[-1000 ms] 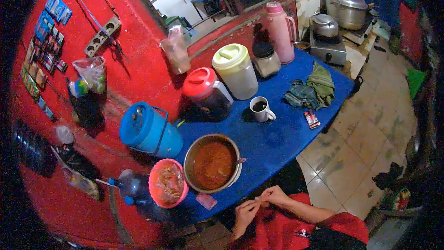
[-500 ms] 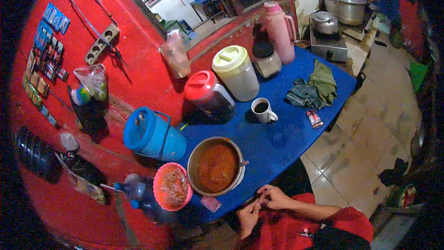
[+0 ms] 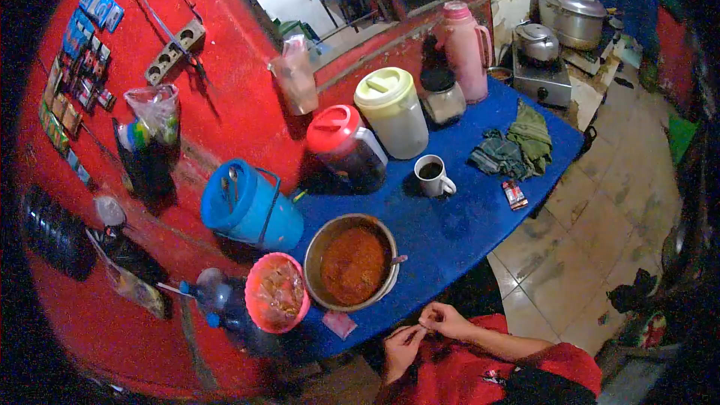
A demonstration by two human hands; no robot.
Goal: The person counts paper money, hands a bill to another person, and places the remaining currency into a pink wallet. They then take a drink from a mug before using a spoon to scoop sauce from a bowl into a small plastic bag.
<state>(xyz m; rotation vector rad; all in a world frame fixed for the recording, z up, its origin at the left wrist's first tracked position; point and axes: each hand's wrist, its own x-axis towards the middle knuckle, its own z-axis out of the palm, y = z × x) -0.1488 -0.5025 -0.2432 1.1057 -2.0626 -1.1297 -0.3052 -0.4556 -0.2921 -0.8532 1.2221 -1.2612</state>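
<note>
Both of my hands are close together over my lap, just off the front edge of the blue table (image 3: 450, 240). My left hand (image 3: 402, 349) has its fingers pinched near the other hand's fingertips. Thumb and forefinger of my right hand (image 3: 447, 322) are also pinched together. Whatever lies between them is too small to make out. Nearest on the table is a small pink packet (image 3: 340, 325). Beside it stand a metal pot (image 3: 351, 264) of reddish-brown sauce, with a utensil handle at its rim, and a pink bowl (image 3: 252, 292) holding something in clear plastic.
A blue bucket (image 3: 247, 202) with utensils stands at the left. Farther back are a red-lidded pitcher (image 3: 345, 146), a yellow-lidded pitcher (image 3: 392, 112), a jar (image 3: 444, 101) and a pink thermos (image 3: 466, 56). A mug (image 3: 433, 176) of dark drink, a sachet (image 3: 515, 195) and cloths (image 3: 529, 139) lie rightward.
The camera view has shifted slightly, so the table things sit a little differently in frame. My fingers have moved a little and stay pinched close together.
</note>
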